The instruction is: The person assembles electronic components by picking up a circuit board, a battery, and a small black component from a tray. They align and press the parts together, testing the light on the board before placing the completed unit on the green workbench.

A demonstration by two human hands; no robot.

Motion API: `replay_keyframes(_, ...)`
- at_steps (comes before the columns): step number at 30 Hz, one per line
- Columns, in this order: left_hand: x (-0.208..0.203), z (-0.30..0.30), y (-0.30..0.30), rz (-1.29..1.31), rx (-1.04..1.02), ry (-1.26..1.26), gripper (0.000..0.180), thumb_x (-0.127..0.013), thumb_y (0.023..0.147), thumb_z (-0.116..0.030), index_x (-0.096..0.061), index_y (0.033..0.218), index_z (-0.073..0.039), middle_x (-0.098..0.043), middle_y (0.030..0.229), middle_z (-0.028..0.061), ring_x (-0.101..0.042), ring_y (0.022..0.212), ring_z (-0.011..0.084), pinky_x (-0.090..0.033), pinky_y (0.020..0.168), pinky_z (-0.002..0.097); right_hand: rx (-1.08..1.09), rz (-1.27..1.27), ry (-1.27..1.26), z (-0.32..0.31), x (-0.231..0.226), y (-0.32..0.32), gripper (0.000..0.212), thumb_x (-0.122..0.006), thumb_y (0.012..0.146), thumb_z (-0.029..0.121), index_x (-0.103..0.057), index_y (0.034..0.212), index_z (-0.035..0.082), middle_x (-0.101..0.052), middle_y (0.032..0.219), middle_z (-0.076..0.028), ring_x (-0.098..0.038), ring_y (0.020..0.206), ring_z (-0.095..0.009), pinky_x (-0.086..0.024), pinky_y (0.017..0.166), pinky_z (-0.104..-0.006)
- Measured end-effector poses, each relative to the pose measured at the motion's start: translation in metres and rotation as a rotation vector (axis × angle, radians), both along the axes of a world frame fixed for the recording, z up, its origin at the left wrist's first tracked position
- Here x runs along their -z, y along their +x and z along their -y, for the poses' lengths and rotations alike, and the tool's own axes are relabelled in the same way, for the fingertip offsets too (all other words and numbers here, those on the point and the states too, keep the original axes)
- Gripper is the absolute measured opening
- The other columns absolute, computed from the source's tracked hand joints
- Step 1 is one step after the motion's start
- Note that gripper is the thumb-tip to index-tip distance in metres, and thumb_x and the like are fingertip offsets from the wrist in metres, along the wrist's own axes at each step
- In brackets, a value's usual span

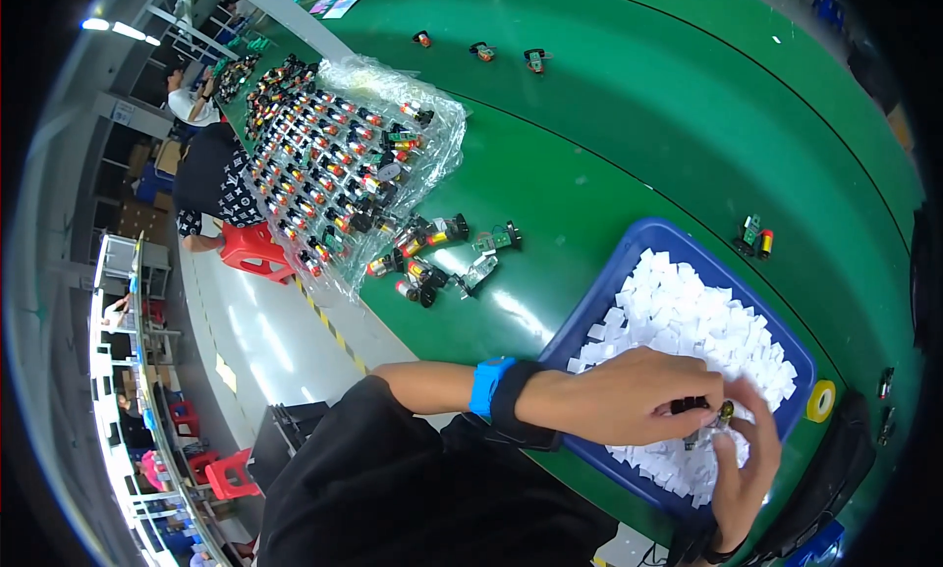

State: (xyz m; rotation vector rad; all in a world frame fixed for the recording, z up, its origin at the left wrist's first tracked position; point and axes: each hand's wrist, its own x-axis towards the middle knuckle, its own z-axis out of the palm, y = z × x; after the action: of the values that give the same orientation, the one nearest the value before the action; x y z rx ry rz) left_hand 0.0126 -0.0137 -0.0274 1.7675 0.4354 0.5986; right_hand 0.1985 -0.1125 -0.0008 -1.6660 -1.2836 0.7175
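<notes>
My left hand [624,395], with a blue band on its wrist, is closed over a small black assembly [691,404] above the blue tray [643,235]. A shiny, brass-coloured end piece [726,410] shows between the two hands. My right hand [751,469] curls around that end from the right, slightly blurred, thumb and fingers pinched about it. Whether the black part and the brass end are one piece is hard to see. Under both hands lies a heap of small white folded paper pieces [678,297] filling the tray.
Several battery-like assemblies with green boards [496,238] lie loose left of the tray. Beyond them, plastic sheeting [447,125] carries rows of similar units. A yellow tape roll [821,401] sits at the tray's right. One assembly [754,238] lies past the tray; a co-worker [211,174] is at far left.
</notes>
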Motion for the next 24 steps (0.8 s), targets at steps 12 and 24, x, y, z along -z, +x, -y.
replay_keyframes(12,-0.01,0.002,0.003,-0.232,0.09,-0.193,0.011,-0.056,0.093,-0.012,-0.05,0.099,-0.006,-0.06,0.087,0.0131,-0.061,0.066,0.031,-0.045,0.057,0.0402,-0.159,0.289,0.107,0.005,-0.004,-0.01,0.036,-0.082,0.066,-0.004,-0.067,0.098,0.003,-0.065,0.09,-0.012,-0.06,0.079,-0.029,-0.047,0.068,-0.0355)
replay_keyframes(24,0.012,-0.017,0.003,0.003,0.284,-1.133,0.018,-0.049,0.101,-0.015,-0.058,0.101,0.0,-0.056,0.103,0.0055,-0.054,0.096,0.0151,-0.043,0.088,0.0277,-0.287,0.402,0.414,-0.004,0.018,0.004,0.038,-0.086,0.058,0.005,-0.067,0.091,0.004,-0.068,0.091,-0.01,-0.062,0.084,-0.028,-0.053,0.08,-0.0448)
